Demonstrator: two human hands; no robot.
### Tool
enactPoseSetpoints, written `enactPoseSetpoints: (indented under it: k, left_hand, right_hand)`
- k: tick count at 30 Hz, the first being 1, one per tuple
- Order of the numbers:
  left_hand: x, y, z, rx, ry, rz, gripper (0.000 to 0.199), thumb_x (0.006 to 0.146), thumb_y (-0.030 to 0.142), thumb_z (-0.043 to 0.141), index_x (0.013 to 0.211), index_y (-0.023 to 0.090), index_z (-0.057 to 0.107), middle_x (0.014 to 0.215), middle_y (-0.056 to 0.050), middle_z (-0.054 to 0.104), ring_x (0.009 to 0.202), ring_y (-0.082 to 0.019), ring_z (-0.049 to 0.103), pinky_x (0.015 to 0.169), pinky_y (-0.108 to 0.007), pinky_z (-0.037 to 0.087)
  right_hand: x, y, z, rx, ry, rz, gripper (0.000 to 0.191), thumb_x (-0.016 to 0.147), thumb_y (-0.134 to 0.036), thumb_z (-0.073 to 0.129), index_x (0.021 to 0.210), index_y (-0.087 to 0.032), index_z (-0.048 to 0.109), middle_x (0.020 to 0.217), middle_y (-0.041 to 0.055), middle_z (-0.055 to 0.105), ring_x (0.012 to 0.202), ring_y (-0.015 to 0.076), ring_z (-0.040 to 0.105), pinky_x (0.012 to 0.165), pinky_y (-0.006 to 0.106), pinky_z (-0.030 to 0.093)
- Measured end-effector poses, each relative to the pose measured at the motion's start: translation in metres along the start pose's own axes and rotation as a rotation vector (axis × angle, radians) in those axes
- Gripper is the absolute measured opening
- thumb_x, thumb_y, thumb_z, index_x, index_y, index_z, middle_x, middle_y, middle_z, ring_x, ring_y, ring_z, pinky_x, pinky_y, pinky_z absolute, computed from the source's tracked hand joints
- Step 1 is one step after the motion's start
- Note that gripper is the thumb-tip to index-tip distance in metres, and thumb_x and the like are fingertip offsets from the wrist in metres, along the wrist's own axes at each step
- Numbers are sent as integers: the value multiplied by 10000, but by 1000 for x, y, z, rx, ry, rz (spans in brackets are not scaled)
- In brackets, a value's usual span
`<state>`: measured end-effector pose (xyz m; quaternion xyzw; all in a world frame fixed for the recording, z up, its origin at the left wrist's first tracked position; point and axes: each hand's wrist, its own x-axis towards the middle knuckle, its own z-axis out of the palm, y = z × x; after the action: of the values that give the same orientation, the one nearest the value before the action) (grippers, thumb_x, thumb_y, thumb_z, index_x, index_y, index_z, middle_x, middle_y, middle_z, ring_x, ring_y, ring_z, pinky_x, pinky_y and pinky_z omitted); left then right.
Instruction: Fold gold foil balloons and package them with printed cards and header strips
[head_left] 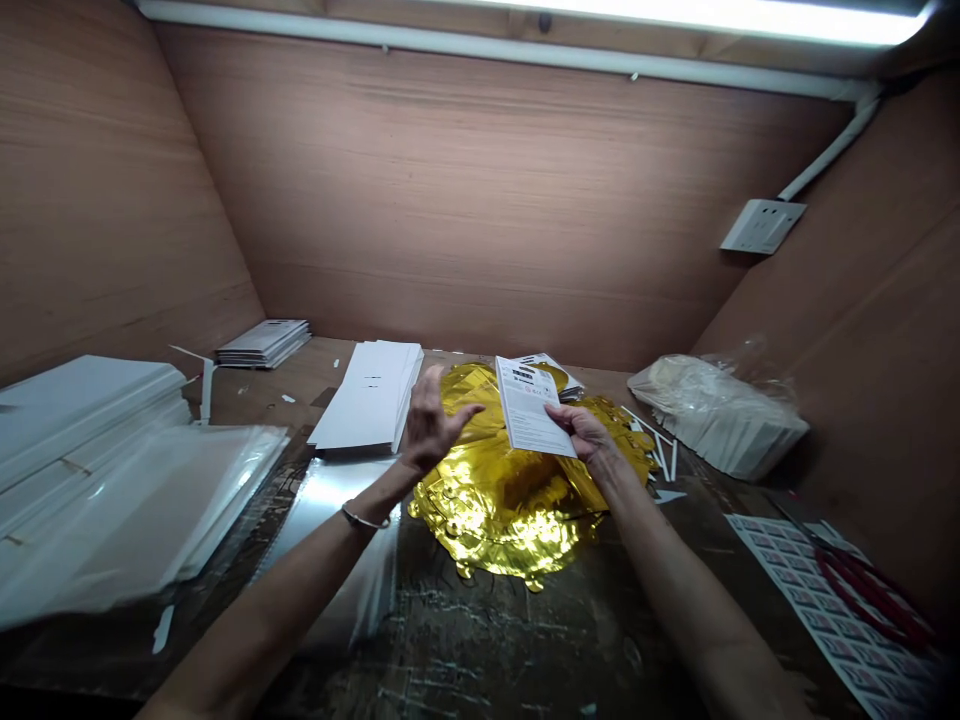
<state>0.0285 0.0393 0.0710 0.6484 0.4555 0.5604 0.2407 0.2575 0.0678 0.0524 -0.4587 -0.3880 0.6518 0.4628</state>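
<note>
My right hand [587, 436] grips the lower right edge of a white printed card [534, 408], thumb on its face, and holds it up over a heap of shiny gold foil [502, 510]. To the left, my left hand [435, 420] is raised with its thumb spread and nothing in it; a bracelet sits on that wrist. Just beyond that hand lies a stack of white cards [367, 395]. Clear plastic sleeves [345, 560] lie partly under my left forearm. More printed cards [568, 378] rest behind the held one, partly hidden.
At left are a pile of white sheets [82, 410] and plastic bags [180, 500], with a smaller card stack [262, 343] behind. At right sit a plastic-wrapped bundle [727, 415], white strips [664, 455], a sticker sheet [817, 600] and red-handled scissors [870, 595]. Wooden walls enclose the table.
</note>
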Motion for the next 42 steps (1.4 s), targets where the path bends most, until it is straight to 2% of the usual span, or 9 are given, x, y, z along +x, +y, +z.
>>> enactPoseSetpoints:
  k: [2, 5, 7, 15, 23, 29, 35, 40, 42]
  left_hand:
    - [9, -9, -5, -54, -140, -277, 376, 509, 303, 701, 821, 140, 566, 828, -124, 605, 838, -263, 554, 679, -356, 449]
    - [11, -19, -3, -289, -524, -614, 273, 538, 291, 679, 697, 110, 550, 654, -116, 611, 562, -234, 593, 454, -322, 454]
    - [6, -23, 2, -438, -603, -737, 221, 550, 240, 669, 652, 106, 526, 630, -115, 616, 521, -235, 596, 402, -309, 448]
    - [-3, -34, 24, -633, -64, -946, 156, 662, 145, 586, 604, 119, 443, 511, -54, 579, 441, -181, 582, 375, -286, 473]
    - [-4, -44, 30, -663, 136, -909, 145, 718, 133, 527, 635, 125, 408, 490, -16, 555, 383, -141, 558, 349, -229, 457]
    - [-9, -38, 31, -703, 67, -896, 136, 707, 170, 553, 683, 125, 427, 557, -35, 572, 474, -186, 599, 354, -243, 461]
    - [-10, -30, 28, -754, -59, -908, 151, 724, 239, 539, 693, 128, 441, 545, -32, 570, 405, -137, 558, 309, -177, 377]
    - [-10, -32, 29, -800, -274, -952, 116, 636, 67, 582, 581, 88, 482, 466, -20, 536, 363, -85, 499, 359, -174, 388]
    - [-10, -35, 30, -774, -255, -940, 102, 639, 32, 551, 568, 79, 494, 477, -34, 548, 381, -97, 513, 376, -189, 408]
  right_hand:
    - [0, -7, 1, 23, 22, 36, 90, 673, -146, 511, 723, -120, 581, 673, 88, 649, 768, 235, 600, 758, 424, 452]
    - [2, -19, 10, 33, 44, 80, 90, 657, -101, 514, 708, -104, 589, 657, 82, 650, 692, 207, 608, 747, 395, 460]
    - [5, -27, 17, 8, 72, 74, 76, 634, -73, 531, 675, -100, 589, 625, 73, 647, 627, 191, 604, 731, 383, 466]
    - [-6, -36, 10, -64, 205, -135, 84, 560, -79, 622, 636, -111, 609, 618, 34, 649, 579, 152, 584, 692, 324, 470]
    - [-70, 21, 14, -184, -221, 271, 233, 536, -214, 680, 719, -79, 628, 692, 86, 656, 600, 172, 600, 605, 286, 466]
    - [-66, 35, 27, -232, -250, 373, 174, 502, -173, 685, 628, -72, 619, 586, 51, 633, 496, 122, 569, 504, 217, 445]
    - [-52, 38, 27, -223, -266, 370, 180, 500, -149, 675, 648, -65, 616, 625, 64, 640, 522, 128, 576, 511, 220, 447]
    - [-51, 33, 24, -234, -281, 354, 180, 512, -138, 664, 672, -63, 630, 620, 62, 640, 529, 124, 575, 536, 217, 444]
    - [-51, 33, 21, -236, -291, 356, 189, 511, -137, 665, 684, -67, 633, 618, 59, 641, 526, 125, 575, 542, 222, 445]
